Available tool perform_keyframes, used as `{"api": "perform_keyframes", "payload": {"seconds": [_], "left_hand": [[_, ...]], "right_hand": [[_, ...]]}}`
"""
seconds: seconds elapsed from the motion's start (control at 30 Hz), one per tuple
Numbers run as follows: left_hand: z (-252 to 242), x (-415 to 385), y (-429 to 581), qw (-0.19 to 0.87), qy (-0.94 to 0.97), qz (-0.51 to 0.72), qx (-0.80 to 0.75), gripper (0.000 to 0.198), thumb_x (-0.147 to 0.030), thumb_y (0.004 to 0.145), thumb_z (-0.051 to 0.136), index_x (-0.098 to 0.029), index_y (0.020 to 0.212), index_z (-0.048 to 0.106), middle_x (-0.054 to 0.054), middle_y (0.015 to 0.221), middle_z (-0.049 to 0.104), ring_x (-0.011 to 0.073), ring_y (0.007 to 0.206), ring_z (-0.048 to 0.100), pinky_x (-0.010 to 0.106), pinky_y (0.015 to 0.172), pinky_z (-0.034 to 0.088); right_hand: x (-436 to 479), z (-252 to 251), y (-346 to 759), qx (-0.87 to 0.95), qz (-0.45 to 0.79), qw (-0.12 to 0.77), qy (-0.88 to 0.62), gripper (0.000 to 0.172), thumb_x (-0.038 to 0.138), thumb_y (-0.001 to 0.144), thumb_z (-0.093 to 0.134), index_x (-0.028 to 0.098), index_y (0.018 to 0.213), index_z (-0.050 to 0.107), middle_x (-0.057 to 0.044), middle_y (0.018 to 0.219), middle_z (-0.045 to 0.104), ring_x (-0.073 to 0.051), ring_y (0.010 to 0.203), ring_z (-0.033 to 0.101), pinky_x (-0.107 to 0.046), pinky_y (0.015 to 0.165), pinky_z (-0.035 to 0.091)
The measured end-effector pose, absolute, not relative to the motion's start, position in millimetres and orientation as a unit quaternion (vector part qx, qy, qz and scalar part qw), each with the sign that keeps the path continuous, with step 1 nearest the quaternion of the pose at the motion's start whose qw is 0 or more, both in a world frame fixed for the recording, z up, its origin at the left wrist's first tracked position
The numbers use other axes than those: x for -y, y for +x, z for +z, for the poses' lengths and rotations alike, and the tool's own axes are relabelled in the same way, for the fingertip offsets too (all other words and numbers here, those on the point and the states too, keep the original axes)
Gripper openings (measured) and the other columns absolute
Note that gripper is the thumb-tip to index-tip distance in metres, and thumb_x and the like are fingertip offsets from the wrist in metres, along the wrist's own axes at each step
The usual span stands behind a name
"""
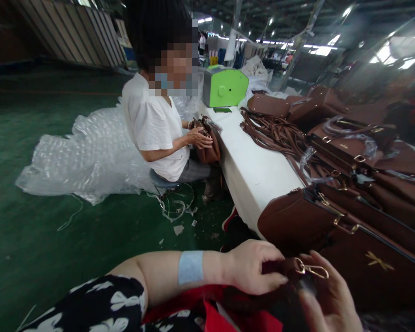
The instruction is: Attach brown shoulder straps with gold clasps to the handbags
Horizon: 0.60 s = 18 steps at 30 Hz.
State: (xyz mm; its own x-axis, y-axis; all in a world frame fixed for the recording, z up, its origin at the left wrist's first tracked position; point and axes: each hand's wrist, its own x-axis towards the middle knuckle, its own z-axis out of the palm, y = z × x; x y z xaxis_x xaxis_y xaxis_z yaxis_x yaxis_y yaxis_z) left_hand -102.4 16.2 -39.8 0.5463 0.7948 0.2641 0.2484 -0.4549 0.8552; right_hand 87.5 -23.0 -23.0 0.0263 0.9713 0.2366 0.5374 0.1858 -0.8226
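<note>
Low in the head view, my left hand is closed round a dark brown leather strap. A gold snap hook with a ring is at the strap's end. My right hand curls around this hooked end, fingers behind it and thumb in front; the thumb is blurred. The rest of the strap is hard to make out against my dark and red clothing. Just beyond my right hand, a large brown handbag with a gold dragonfly emblem lies on the white table.
More brown handbags and a heap of brown straps cover the table's right side. A co-worker sits on a stool handling a brown bag. Behind stand a green machine and bubble wrap on the floor.
</note>
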Motion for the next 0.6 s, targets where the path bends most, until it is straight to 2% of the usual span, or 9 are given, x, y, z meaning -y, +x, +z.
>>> {"api": "perform_keyframes", "payload": {"seconds": [0.07, 0.1, 0.2, 0.37, 0.47, 0.6], "left_hand": [[-40, -20, -110, 0.416, 0.768, 0.347, -0.342, 0.013, -0.025, 0.079, 0.062, -0.014, 0.084, 0.063, 0.003, 0.077, 0.062, 0.0132, 0.071, 0.059, 0.022, 0.065, 0.048], [-41, -21, -113, 0.416, 0.765, 0.35, -0.344, 0.01, -0.019, 0.077, 0.06, -0.014, 0.085, 0.063, 0.002, 0.077, 0.063, 0.013, 0.071, 0.059, 0.021, 0.066, 0.048], [-44, -20, -119, 0.398, 0.774, 0.348, -0.348, 0.022, -0.008, 0.074, 0.052, -0.014, 0.092, 0.062, 0.002, 0.084, 0.065, 0.0137, 0.078, 0.062, 0.022, 0.074, 0.05], [-43, -12, -115, 0.336, 0.81, 0.292, -0.381, 0.016, -0.011, 0.085, 0.045, -0.016, 0.095, 0.056, 0.005, 0.091, 0.066, 0.0152, 0.083, 0.062, 0.025, 0.077, 0.05], [-44, -16, -115, 0.225, 0.851, 0.248, -0.405, 0.013, -0.018, 0.089, 0.045, -0.014, 0.096, 0.056, 0.008, 0.095, 0.065, 0.0179, 0.085, 0.061, 0.029, 0.076, 0.051], [-52, -38, -134, 0.043, 0.881, 0.191, -0.432, 0.024, -0.02, 0.096, 0.036, -0.013, 0.097, 0.058, 0.01, 0.095, 0.063, 0.0208, 0.088, 0.06, 0.033, 0.075, 0.05]], "right_hand": [[11, -29, 87, 0.746, 0.196, 0.374, -0.515, 0.065, 0.053, 0.073, 0.074, 0.018, 0.125, 0.059, -0.014, 0.118, 0.07, -0.029, 0.101, 0.069, -0.036, 0.082, 0.058], [6, -33, 87, 0.778, 0.178, 0.35, -0.49, 0.058, 0.051, 0.072, 0.075, 0.019, 0.119, 0.064, -0.012, 0.113, 0.072, -0.028, 0.098, 0.07, -0.035, 0.081, 0.058], [-1, -45, 84, 0.812, 0.188, 0.305, -0.461, 0.037, 0.047, 0.078, 0.07, 0.02, 0.104, 0.072, -0.008, 0.098, 0.077, -0.024, 0.083, 0.074, -0.028, 0.07, 0.06], [16, -62, 73, 0.785, 0.244, 0.26, -0.506, 0.035, 0.051, 0.086, 0.058, 0.021, 0.096, 0.072, -0.009, 0.09, 0.077, -0.024, 0.08, 0.074, -0.026, 0.062, 0.058], [28, -65, 71, 0.766, 0.249, 0.232, -0.545, 0.038, 0.053, 0.091, 0.049, 0.022, 0.086, 0.071, -0.008, 0.079, 0.075, -0.023, 0.069, 0.072, -0.026, 0.057, 0.054], [32, -62, 81, 0.756, 0.275, 0.157, -0.573, 0.04, 0.055, 0.089, 0.05, 0.024, 0.104, 0.07, -0.006, 0.084, 0.077, -0.023, 0.066, 0.072, -0.027, 0.055, 0.054]]}}
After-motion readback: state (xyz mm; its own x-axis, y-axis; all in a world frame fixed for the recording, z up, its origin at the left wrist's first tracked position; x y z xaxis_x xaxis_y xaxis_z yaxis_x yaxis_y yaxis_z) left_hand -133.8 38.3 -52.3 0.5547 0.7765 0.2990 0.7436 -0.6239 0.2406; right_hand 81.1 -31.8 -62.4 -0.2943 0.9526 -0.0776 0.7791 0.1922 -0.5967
